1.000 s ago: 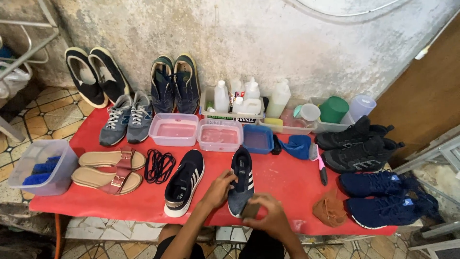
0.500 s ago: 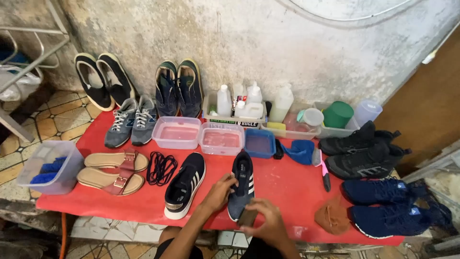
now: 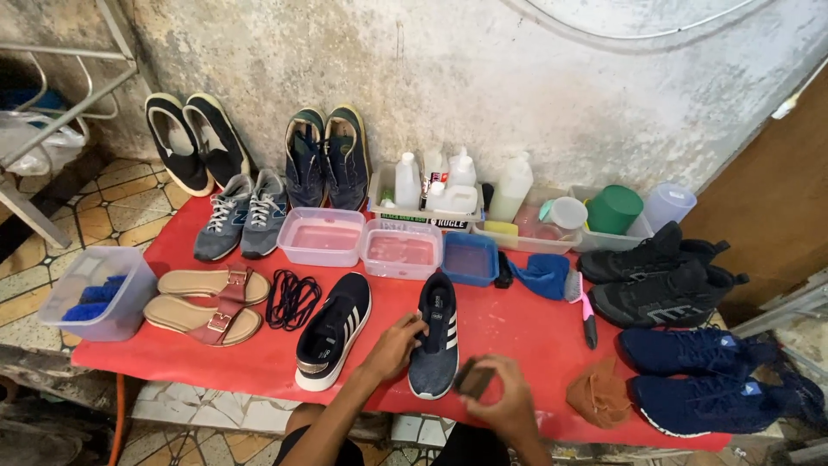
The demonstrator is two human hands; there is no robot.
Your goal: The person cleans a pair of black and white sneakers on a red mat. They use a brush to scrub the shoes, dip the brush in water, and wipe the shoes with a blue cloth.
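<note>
Down low, the left hand (image 3: 395,345) closes on the dark sneaker (image 3: 435,336), steadying it on the red surface (image 3: 526,332); the right hand (image 3: 504,401) grips a small dark brush (image 3: 474,378) just beside it.

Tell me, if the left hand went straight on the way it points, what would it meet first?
The left hand already touches the dark sneaker; further on, probably the blue tub, though depth is unclear.

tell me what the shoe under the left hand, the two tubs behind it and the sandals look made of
Shoe under the left hand: looks like dark knit or mesh fabric, matte and speckled, with a pale, probably rubber sole.
Two tubs: clear, slightly glossy plastic; pinkish liquid shows through the walls.
Sandals: tan footbeds with reddish-brown straps and metal-looking buckles, smooth like leather or a synthetic; hard to tell which.
</note>
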